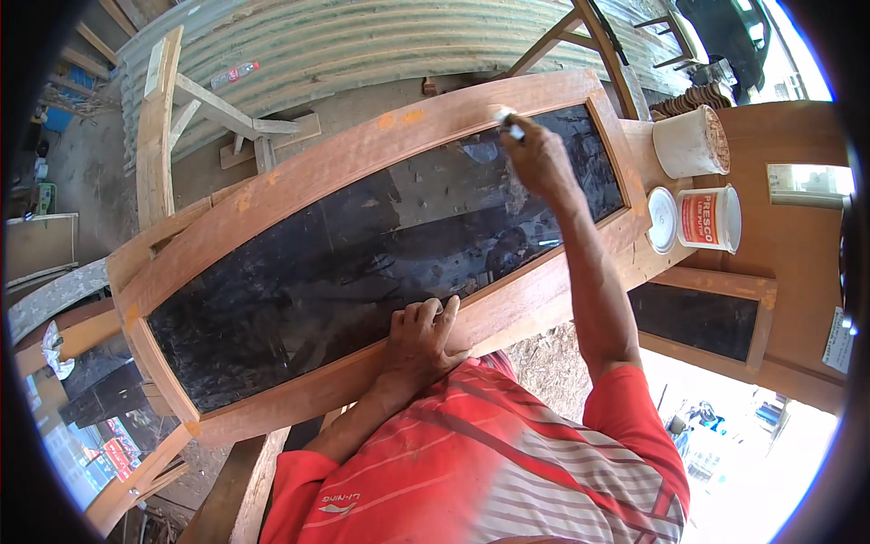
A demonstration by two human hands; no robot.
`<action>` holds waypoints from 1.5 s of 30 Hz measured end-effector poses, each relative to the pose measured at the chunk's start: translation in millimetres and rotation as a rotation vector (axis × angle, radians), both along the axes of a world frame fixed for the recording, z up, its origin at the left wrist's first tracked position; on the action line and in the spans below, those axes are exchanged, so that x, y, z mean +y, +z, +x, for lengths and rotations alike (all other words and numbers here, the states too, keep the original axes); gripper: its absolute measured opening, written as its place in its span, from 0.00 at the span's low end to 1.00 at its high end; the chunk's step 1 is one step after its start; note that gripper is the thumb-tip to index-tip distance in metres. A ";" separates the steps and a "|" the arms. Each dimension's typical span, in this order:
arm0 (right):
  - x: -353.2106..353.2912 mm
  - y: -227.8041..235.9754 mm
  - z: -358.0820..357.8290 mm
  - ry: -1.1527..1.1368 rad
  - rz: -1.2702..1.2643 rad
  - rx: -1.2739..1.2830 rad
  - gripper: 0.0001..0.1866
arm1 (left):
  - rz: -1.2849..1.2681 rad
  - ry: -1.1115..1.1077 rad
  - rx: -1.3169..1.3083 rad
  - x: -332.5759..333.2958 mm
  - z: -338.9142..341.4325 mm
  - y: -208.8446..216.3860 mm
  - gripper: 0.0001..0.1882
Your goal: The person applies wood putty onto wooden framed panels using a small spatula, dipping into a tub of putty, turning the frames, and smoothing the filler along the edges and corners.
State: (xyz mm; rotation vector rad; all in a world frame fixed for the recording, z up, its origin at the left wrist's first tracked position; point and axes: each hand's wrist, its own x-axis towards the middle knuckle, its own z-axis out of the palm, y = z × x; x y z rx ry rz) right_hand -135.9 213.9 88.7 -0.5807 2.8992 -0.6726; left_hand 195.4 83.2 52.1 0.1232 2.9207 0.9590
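Observation:
A long wooden frame (299, 186) with a dark glossy panel (362, 263) lies slantwise before me. The frame is reddish brown with orange patches. At its far right part, my right hand (542, 163) is closed on a small white piece (504, 116), held at the inner edge of the far rail. Whether this piece is a folded sheet or a cloth, I cannot tell. My left hand (421, 337) rests on the near rail, fingers apart and slightly bent, their tips reaching the panel's edge. It holds nothing loose.
At the right end stand a white bucket (684, 145), a white tub with a red label (709, 219) and a round white lid (662, 220). Wooden trestles (161, 118) flank the frame. Corrugated sheeting (362, 45) with a plastic bottle (234, 74) lies beyond. Another panelled frame (716, 317) is at right.

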 end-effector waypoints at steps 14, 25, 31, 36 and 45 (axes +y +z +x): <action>78.0 -13.9 -75.0 0.156 0.085 -0.086 0.16 | -0.176 0.112 0.067 12.7 1.8 4.6 0.51; 176.1 -4.1 56.0 0.396 -0.454 -0.092 0.35 | -0.221 0.149 0.058 21.2 3.1 9.3 0.53; 182.8 -24.2 126.4 0.533 -0.317 -0.031 0.16 | -0.278 0.132 0.144 31.4 6.0 11.1 0.53; 177.1 -52.0 153.3 0.521 -0.271 0.165 0.11 | -0.379 0.324 0.226 60.7 35.5 -0.4 0.55; 166.4 -48.9 165.2 0.422 -0.188 0.244 0.07 | -0.340 0.448 0.264 66.3 44.7 -7.1 0.49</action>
